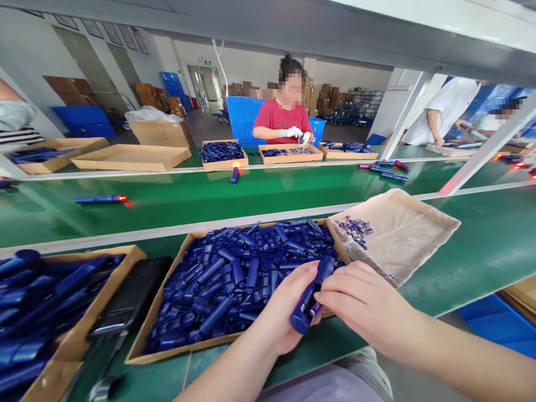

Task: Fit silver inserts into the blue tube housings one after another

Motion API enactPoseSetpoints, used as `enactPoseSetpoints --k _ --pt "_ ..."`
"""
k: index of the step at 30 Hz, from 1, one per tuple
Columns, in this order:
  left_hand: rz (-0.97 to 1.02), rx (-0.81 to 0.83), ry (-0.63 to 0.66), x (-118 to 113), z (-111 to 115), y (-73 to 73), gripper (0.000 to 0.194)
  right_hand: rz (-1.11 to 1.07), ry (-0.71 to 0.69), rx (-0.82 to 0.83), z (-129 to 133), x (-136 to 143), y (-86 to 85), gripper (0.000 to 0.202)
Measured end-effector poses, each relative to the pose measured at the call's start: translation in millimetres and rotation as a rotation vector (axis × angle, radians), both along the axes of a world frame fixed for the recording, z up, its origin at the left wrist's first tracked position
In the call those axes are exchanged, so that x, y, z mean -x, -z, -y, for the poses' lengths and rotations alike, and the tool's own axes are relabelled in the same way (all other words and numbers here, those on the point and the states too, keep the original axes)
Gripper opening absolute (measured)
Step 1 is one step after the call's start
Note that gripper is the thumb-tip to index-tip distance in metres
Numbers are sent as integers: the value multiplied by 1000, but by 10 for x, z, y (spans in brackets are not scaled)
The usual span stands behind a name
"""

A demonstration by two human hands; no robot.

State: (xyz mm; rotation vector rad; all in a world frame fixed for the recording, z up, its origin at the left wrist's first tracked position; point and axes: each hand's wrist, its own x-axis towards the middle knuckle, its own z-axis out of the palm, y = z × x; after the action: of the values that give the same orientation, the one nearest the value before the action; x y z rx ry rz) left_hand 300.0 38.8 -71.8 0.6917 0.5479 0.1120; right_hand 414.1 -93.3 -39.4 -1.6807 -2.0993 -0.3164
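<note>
My left hand point(288, 304) is wrapped round a blue plastic cylindrical housing point(300, 317), which it holds tilted above the front of the table. An open slot shows in the housing's side. My right hand point(362, 301) is closed over that slot, its fingertips on a small AA-type battery point(315, 309) at the opening. How far the battery sits inside is hidden by the fingers. Just beyond my hands lies a cardboard tray point(184, 248) heaped with small blue plastic covers point(251, 273). To its right, a plastic-lined tray point(402, 234) holds a pile of batteries point(355, 230).
At left are a box of larger blue housings point(54, 296) and a black power bank point(129, 296) with a cable. Beyond runs a green conveyor belt point(180, 195) carrying blue devices, some lit red point(100, 199). A gloved co-worker point(285, 120) sits opposite; metal posts point(481, 142) stand right.
</note>
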Motion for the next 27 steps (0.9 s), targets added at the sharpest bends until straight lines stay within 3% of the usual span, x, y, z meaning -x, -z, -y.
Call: enactPoseSetpoints --k 5,11,14,17,19,23,27 --pt "-65 -11 -2 13 11 -59 45 145 23 -106 8 68 43 25" --pt "-71 106 40 -2 -5 -76 38 252 98 -89 35 111 60 33" --pt "-16 147 109 -12 -64 -40 24 127 399 49 12 -315 195 36" --pt "27 173 97 -13 -117 1 19 21 751 190 -31 -1067 422 33" --pt "29 179 82 -14 -134 23 18 -15 893 331 -50 -1545 597 23" --pt "17 160 118 -16 -137 45 17 -1 993 493 -25 -2084 857 17" --pt "28 145 146 -18 -133 36 18 63 878 564 54 -2192 836 12"
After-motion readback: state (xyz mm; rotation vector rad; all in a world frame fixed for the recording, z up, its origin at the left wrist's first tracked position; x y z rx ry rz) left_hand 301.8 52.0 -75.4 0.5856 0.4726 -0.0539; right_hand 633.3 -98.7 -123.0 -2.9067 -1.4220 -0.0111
